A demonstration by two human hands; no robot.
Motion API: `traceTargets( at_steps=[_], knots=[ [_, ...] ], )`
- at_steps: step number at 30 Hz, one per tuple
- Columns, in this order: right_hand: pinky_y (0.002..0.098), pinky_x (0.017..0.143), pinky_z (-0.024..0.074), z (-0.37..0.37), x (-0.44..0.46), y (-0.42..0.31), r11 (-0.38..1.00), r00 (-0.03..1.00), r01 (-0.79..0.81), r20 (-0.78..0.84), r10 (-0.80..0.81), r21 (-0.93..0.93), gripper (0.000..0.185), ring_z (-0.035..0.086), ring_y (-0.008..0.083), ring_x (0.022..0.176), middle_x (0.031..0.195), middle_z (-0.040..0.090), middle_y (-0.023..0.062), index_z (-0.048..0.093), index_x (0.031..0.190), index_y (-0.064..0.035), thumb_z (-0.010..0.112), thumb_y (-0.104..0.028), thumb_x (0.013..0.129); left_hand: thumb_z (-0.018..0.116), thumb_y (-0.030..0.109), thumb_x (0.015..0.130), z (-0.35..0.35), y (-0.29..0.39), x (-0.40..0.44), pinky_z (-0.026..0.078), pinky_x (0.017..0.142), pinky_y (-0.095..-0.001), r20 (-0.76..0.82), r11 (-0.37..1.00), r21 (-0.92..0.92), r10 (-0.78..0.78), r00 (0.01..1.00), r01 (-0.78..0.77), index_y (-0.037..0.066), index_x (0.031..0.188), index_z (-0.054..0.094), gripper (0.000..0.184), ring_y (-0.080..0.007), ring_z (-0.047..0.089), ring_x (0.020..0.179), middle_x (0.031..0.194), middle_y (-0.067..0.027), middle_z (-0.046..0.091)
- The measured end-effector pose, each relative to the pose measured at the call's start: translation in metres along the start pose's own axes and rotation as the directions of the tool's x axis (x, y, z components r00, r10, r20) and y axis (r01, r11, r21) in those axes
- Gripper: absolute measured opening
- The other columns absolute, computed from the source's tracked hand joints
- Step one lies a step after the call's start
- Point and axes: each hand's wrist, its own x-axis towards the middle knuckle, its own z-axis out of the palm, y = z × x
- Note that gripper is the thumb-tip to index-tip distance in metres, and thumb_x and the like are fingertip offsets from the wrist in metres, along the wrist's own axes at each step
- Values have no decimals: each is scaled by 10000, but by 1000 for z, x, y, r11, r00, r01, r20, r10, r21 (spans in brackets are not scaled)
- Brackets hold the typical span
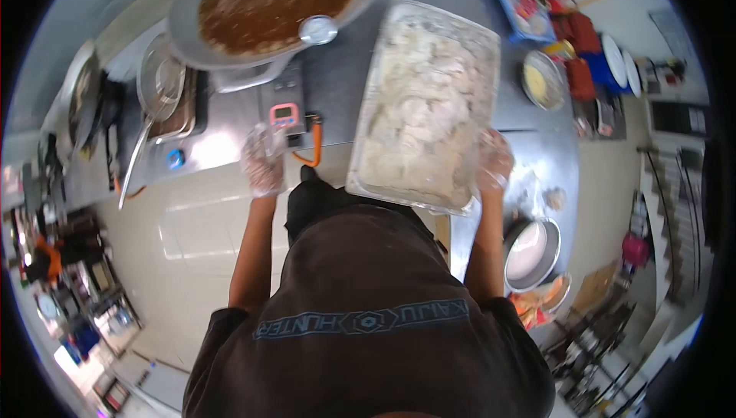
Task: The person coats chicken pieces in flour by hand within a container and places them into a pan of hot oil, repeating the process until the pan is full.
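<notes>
My left hand [263, 162], in a clear plastic glove, is by the counter's front edge, just below a red digital timer [284, 116]. Its fingers look spread, and I see nothing held in them. A clear glove also covers my right hand [495, 162], which grips the right rim of a large rectangular tray [354, 169]; some of its fingers are hidden. White flour-coated pieces [429, 103] fill this tray. Its near end overhangs the counter edge in front of my body.
A wide pan of brown liquid [276, 15] stands at the back left. Nearby are a long-handled strainer [159, 84] and an orange hose [317, 142]. To the right are a metal bowl [553, 90], a blue basket [512, 15] and a pot of pale liquid [529, 253].
</notes>
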Motion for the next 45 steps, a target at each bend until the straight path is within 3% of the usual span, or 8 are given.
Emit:
traceTargets(
  at_steps=[4, 6, 8, 16, 29, 32, 36, 45],
  knots=[
    [328, 840, 417, 65, 43, 62, 926, 941, 333, 7, -337, -177, 292, 540, 261, 946, 1016, 588, 71, 559, 1025, -77, 428, -279, 859, 619, 185, 772, -17, -1, -39, 321, 958, -366, 58, 873, -287, -395, 917, 395, -5, 1159, 473, 455, -281, 416, 1133, 1161, -149, 496],
    [340, 826, 420, 69, 72, 47, 864, 929, 365, 70, -365, -348, 278, 546, 271, 932, 1009, 585, 106, 567, 989, -75, 456, -279, 837, 596, 222, 791, -36, 1, -57, 330, 951, -368, 144, 950, 68, -312, 939, 305, 6, 1141, 497, 423, -294, 423, 1126, 1176, -158, 491],
    [351, 817, 419, 73, 110, 17, 954, 938, 107, 346, -5, -279, 307, 549, 297, 911, 972, 583, 156, 558, 990, -56, 495, -291, 803, 579, 252, 803, -54, -9, -80, 330, 950, -373, 177, 933, 244, -312, 933, 266, 31, 1129, 519, 398, -304, 425, 1123, 1189, -166, 485],
    [351, 834, 423, 112, 122, 30, 852, 774, 407, 619, -130, -330, 306, 537, 277, 988, 1047, 567, 172, 590, 1004, -50, 470, -226, 785, 504, 374, 831, -84, -61, -221, 285, 973, -418, 58, 782, 225, -607, 793, 582, 125, 1143, 542, 401, -308, 388, 1154, 1192, -172, 483],
    [334, 723, 476, 33, 74, -6, 835, 595, 544, 740, -314, -83, 254, 597, 257, 846, 907, 614, 179, 593, 862, 46, 563, -187, 764, 488, 415, 810, -60, -148, -487, 416, 792, -458, 72, 254, 396, -967, 246, 882, 35, 1038, 582, 453, -375, 526, 921, 999, -228, 564],
    [303, 629, 497, 18, 74, 13, 823, 699, -337, 707, -107, 458, 147, 611, 196, 780, 885, 623, 132, 569, 826, 57, 572, -81, 774, 494, 420, 802, -74, -102, -430, 440, 729, -447, 11, 279, 471, -950, 311, 837, 17, 982, 603, 455, -375, 559, 834, 891, -235, 590],
    [346, 643, 519, -31, 80, -20, 582, 781, -402, 597, -186, 707, 234, 597, 190, 781, 859, 589, 108, 479, 951, 13, 609, -64, 771, 486, 424, 806, -67, -100, -404, 454, 680, -434, -32, 391, 359, -902, 430, 847, 5, 959, 606, 462, -375, 571, 760, 810, -226, 602],
    [263, 554, 438, -65, 168, -224, 812, 764, 468, 303, -570, 348, 237, 557, 140, 624, 698, 607, 81, 605, 728, 20, 655, -211, 741, 476, 451, 805, -67, -102, -353, 386, 848, -431, -59, 404, 364, -889, 454, 839, -50, 995, 560, 543, -395, 491, 968, 1007, -266, 543]
  ],
)
